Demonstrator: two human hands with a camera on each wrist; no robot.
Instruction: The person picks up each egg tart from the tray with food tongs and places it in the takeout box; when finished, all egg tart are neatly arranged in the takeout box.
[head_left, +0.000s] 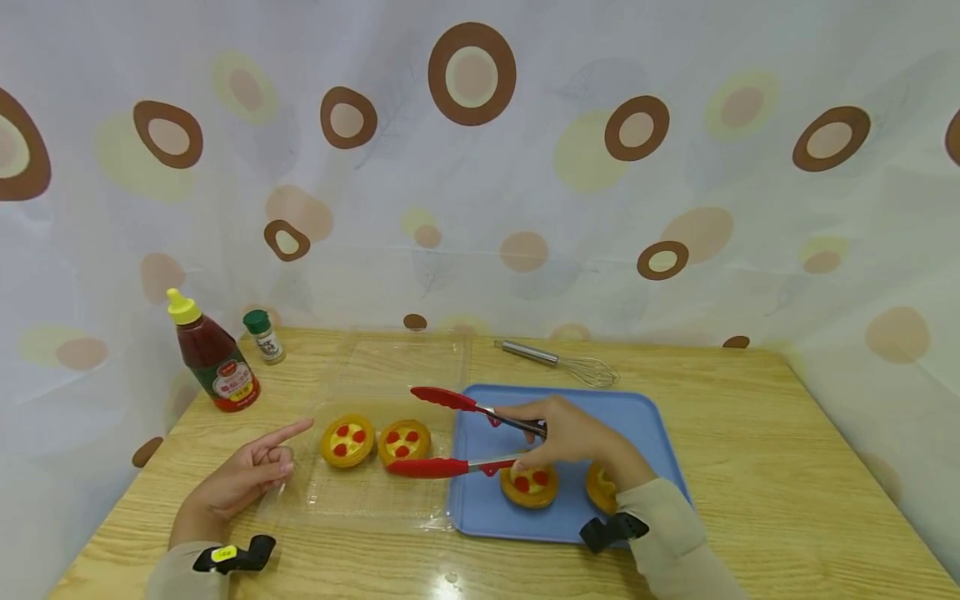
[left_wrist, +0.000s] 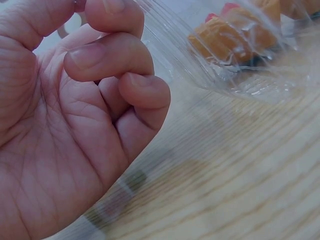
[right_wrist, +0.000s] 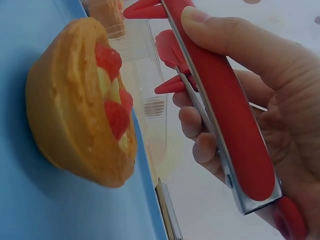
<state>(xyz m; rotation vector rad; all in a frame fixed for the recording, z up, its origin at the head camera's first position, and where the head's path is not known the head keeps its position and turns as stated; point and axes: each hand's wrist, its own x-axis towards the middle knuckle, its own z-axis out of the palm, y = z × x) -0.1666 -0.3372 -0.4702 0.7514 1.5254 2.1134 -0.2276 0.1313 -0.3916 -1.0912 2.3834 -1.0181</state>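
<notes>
My right hand [head_left: 570, 429] grips red-and-metal tongs [head_left: 444, 398] over the blue tray [head_left: 637, 408]. Their spread red tips reach left over the clear plastic container [head_left: 375, 504], with no tart between them. Inside that container sit two tarts with red pieces on top, a left tart [head_left: 348, 442] and a right tart [head_left: 402, 437]. On the tray, one tart [head_left: 529, 493] lies below my right hand; another tart [head_left: 597, 490] is partly hidden by the wrist. Beside the container's left edge is my left hand [head_left: 243, 475], index finger extended, other fingers loosely curled, holding nothing.
A sauce bottle [head_left: 217, 358] with a yellow cap and a green-capped shaker [head_left: 264, 337] stand at the back left. Behind the tray lies a whisk [head_left: 558, 361]. The container's clear lid [head_left: 397, 362] is folded back toward the patterned curtain [head_left: 480, 183].
</notes>
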